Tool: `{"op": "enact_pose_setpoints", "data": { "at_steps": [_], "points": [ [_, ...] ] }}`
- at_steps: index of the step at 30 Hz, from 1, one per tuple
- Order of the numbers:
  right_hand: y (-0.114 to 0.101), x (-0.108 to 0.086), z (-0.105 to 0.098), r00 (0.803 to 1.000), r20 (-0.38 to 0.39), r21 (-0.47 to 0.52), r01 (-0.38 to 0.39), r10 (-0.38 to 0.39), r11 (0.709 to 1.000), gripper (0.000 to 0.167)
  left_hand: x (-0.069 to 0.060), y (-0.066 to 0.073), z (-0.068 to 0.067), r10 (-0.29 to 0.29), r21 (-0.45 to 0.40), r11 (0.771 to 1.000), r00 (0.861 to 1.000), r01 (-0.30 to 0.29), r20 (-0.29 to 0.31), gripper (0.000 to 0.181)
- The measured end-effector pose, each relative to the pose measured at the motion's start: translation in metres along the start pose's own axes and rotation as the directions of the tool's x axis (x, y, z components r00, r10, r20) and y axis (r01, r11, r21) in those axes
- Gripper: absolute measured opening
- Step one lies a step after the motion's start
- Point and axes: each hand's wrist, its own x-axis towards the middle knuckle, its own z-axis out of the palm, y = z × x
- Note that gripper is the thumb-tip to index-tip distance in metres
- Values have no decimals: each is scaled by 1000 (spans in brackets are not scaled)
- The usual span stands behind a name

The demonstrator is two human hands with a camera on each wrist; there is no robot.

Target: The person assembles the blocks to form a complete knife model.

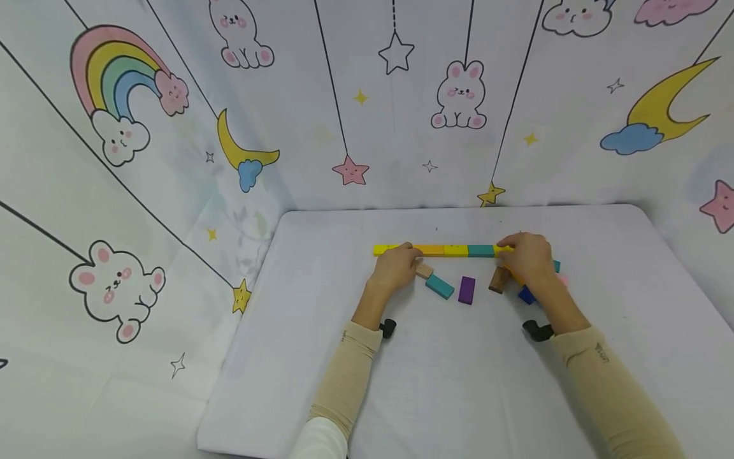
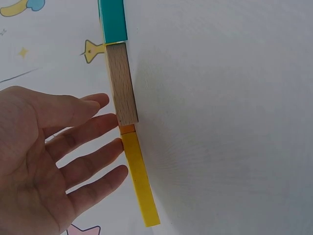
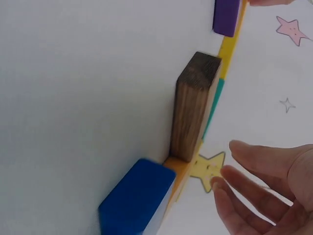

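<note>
A straight row of yellow, orange and teal blocks lies along the far part of the table. My left hand is at its left end; in the left wrist view its loosely extended fingers reach the yellow block. A light wooden block lies just beside that hand. Over the row's right end is my right hand, its fingertips at a yellow block. In the right wrist view, the thumb and fingers are loosely bent and apart, with nothing visible between them.
In front of the row lie a teal block, a purple block, a dark brown block and a blue block. Teal and pink pieces are partly hidden behind my right wrist. A patterned cloth wall stands behind the table.
</note>
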Motion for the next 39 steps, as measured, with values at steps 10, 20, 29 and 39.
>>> {"op": "enact_pose_setpoints", "data": {
  "at_steps": [10,20,29,39],
  "points": [
    [-28,-5,7,1000,16,21,18,-18,1000,25,0,1,-1,0,-20,1000,1000,-1,-8,29],
    [-47,-5,25,999,35,21,31,-32,999,26,0,2,-3,7,-25,1000,1000,-7,-12,29],
    [-75,-7,41,994,88,-2,66,-66,998,28,0,1,-1,-3,-28,1000,1000,2,-16,29],
    [-97,-8,56,984,95,-26,155,-152,988,27,0,2,-1,8,21,1000,1000,-7,-20,30]
  ]
}}
